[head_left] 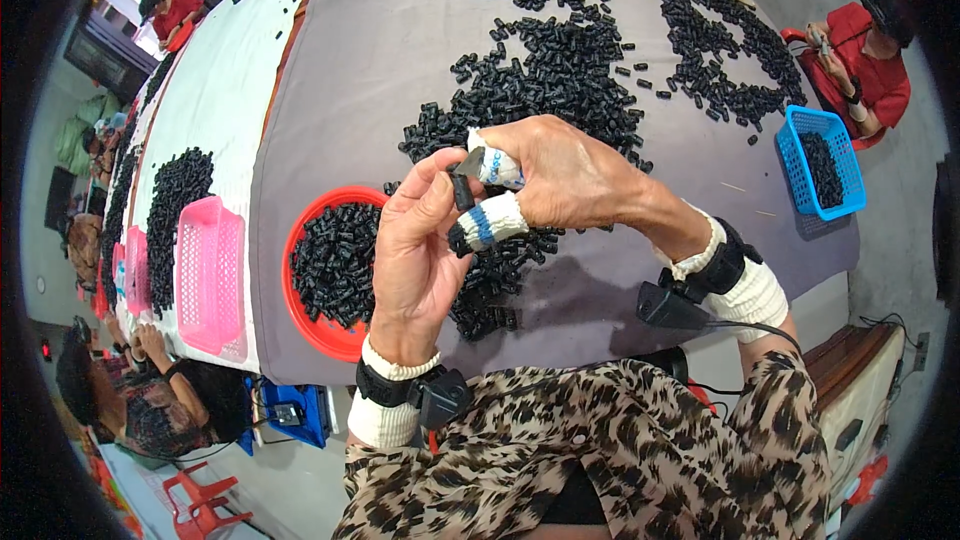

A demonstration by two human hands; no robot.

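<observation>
My left hand pinches a small black cylindrical piece between thumb and fingertips, above the table. Against its upper end rests a small flat grey tool like a blade, pinched in my right hand; its exact kind is too small to tell. White wrappings cover my right thumb and a finger, one with a blue band. A red round tray full of the same black pieces lies just left of my left hand. A large heap of black pieces spreads behind both hands, and more lie under them.
A blue basket with black pieces stands at the table's right edge, near a seated person in red. To the left are a pink basket and another heap on a white cloth. A cable hangs from my right wrist strap.
</observation>
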